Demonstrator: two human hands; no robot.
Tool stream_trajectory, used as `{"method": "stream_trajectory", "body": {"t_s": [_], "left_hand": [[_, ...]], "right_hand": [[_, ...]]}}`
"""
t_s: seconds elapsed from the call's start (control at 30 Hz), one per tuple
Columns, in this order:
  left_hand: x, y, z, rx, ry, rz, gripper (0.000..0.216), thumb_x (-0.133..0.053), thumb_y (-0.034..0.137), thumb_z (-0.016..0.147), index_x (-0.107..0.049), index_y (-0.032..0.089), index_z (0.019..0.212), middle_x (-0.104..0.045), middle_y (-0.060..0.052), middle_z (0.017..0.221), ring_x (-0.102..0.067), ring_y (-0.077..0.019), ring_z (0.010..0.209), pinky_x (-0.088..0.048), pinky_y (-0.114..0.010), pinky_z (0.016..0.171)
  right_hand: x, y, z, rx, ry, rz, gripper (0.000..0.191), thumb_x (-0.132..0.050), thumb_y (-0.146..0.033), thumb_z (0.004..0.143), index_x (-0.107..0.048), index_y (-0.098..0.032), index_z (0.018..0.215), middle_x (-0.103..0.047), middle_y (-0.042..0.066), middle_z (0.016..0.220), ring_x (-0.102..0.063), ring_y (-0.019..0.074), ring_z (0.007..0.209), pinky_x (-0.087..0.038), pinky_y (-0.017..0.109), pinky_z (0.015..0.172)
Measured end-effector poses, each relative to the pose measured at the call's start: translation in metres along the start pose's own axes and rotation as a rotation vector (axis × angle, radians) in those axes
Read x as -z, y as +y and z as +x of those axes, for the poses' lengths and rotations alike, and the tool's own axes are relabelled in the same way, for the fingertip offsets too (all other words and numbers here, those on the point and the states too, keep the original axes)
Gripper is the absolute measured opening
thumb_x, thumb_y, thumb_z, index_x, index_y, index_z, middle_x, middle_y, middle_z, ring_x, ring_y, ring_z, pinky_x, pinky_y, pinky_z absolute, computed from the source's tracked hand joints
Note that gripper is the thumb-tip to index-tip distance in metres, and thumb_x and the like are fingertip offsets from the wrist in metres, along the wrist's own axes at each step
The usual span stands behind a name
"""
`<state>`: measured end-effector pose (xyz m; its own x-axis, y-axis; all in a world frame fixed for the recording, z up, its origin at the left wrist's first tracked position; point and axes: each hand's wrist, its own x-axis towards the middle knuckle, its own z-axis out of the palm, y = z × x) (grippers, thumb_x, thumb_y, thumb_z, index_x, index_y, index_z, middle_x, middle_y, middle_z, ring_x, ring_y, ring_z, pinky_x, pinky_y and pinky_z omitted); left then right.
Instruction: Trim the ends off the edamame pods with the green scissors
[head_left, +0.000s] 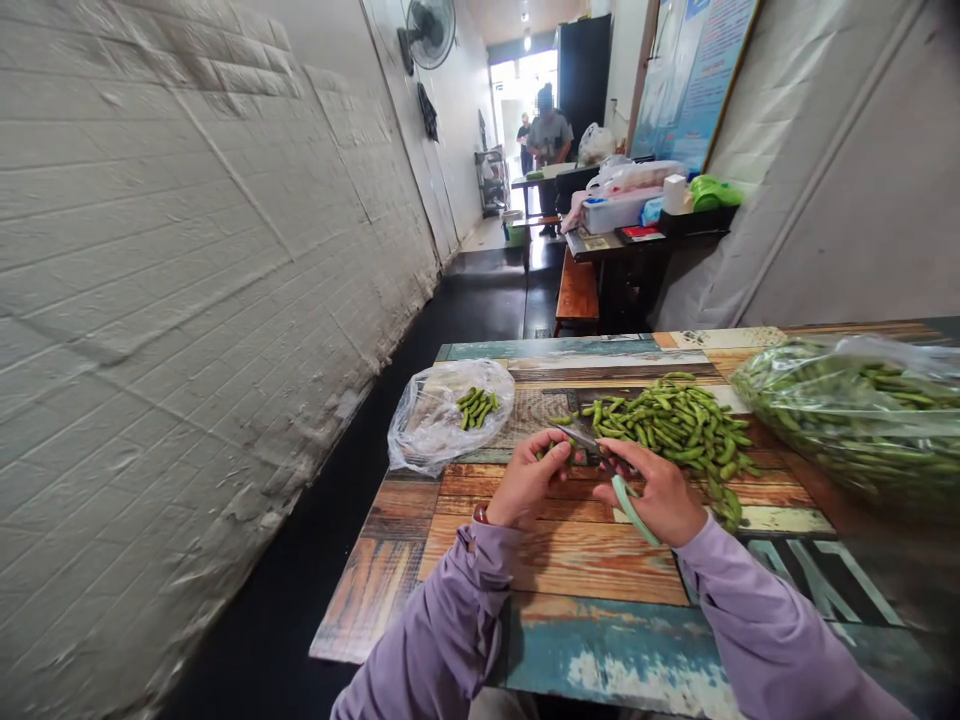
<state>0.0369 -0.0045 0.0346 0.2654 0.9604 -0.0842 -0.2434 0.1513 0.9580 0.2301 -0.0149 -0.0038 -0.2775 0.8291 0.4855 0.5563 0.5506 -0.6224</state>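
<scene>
My left hand (530, 478) is closed around a green edamame pod (571, 443), mostly hidden by the fingers. In my right hand (656, 490) is a pair of scissors (628, 508) with pale green handles; the blades point left and reach the pod at my left fingertips. Just beyond my right hand lies a loose heap of edamame pods (675, 420) on the patterned wooden table (600, 560). To the left, a clear plastic bag (420, 425) lies spread open with a small pile of pods (478, 408) on it.
A large clear bag full of pods (847, 410) stands at the table's right. Farther back are an orange bench (577, 290) and a second table carrying a plastic box (619, 212) and bags. A person (551, 135) stands in the background. A white brick-patterned wall (187, 300) runs along the left.
</scene>
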Motion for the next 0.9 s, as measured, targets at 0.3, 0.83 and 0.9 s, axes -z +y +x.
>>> {"method": "stream_trajectory", "body": {"t_s": [0.3, 0.83, 0.9], "left_hand": [[-0.0007, 0.0007, -0.001, -0.098, 0.04, 0.114, 0.027, -0.071, 0.037, 0.07, -0.068, 0.015, 0.086, -0.064, -0.002, 0.072, -0.047, -0.0083, 0.056, -0.035, -0.019, 0.052], [-0.001, 0.0046, -0.002, -0.16, 0.036, 0.232, 0.022, -0.069, 0.035, 0.071, -0.07, 0.016, 0.082, -0.065, -0.004, 0.073, -0.055, -0.0154, 0.071, -0.04, -0.023, 0.062], [-0.001, 0.0055, -0.002, -0.16, 0.03, 0.24, 0.022, -0.068, 0.035, 0.072, -0.069, 0.016, 0.082, -0.065, -0.004, 0.073, -0.054, -0.0148, 0.07, -0.039, -0.023, 0.061]], "right_hand": [[0.0031, -0.0029, 0.0016, 0.03, -0.066, -0.03, 0.049, -0.065, -0.035, 0.075, -0.052, -0.023, 0.121, -0.063, 0.008, 0.106, -0.062, 0.0206, 0.089, -0.053, 0.036, 0.079], [0.0063, -0.0062, 0.003, 0.011, -0.072, -0.032, 0.046, -0.066, -0.038, 0.073, -0.057, -0.022, 0.115, -0.063, 0.004, 0.086, -0.058, 0.0164, 0.072, -0.052, 0.03, 0.066], [0.0055, -0.005, 0.0026, 0.009, -0.071, -0.033, 0.044, -0.066, -0.039, 0.074, -0.058, -0.021, 0.113, -0.062, 0.003, 0.081, -0.057, 0.0152, 0.065, -0.051, 0.029, 0.061]]}}
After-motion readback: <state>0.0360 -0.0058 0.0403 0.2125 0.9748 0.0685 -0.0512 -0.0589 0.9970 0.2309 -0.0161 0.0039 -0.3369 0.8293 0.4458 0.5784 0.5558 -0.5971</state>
